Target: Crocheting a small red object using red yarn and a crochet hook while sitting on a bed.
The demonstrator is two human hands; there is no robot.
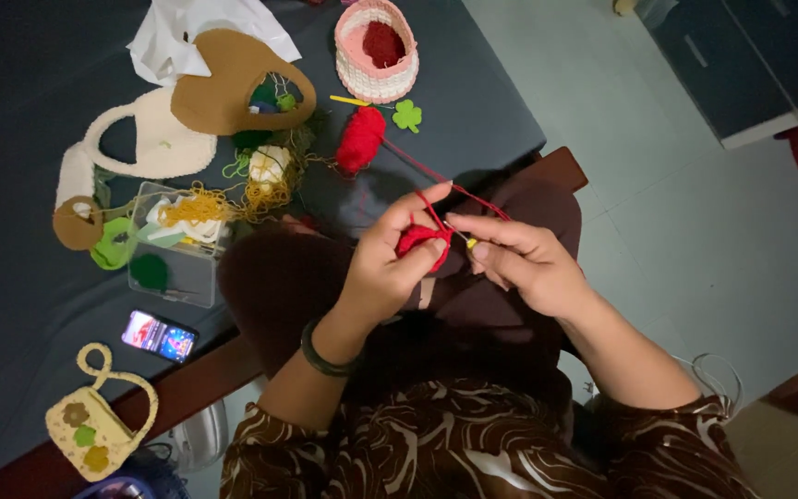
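Observation:
My left hand (pixel 388 259) pinches a small red crochet piece (pixel 416 240) between thumb and fingers, over my lap. My right hand (pixel 524 261) grips a crochet hook with a yellow handle (pixel 469 243), its tip at the red piece. A red yarn strand (pixel 417 168) runs from my hands up to a red yarn ball (pixel 360 139) lying on the dark mattress (pixel 30 83). A dark bangle sits on my left wrist.
A pink-and-white crochet basket (pixel 376 57) holds dark red yarn. A green clover (pixel 407 115), brown and cream bag shapes (pixel 233 79), tangled yellow yarn (pixel 198 209), a clear plastic box (pixel 177 263), a phone (pixel 159 334) and a small cream crochet bag (pixel 94 427) lie on the mattress. Tiled floor is on the right.

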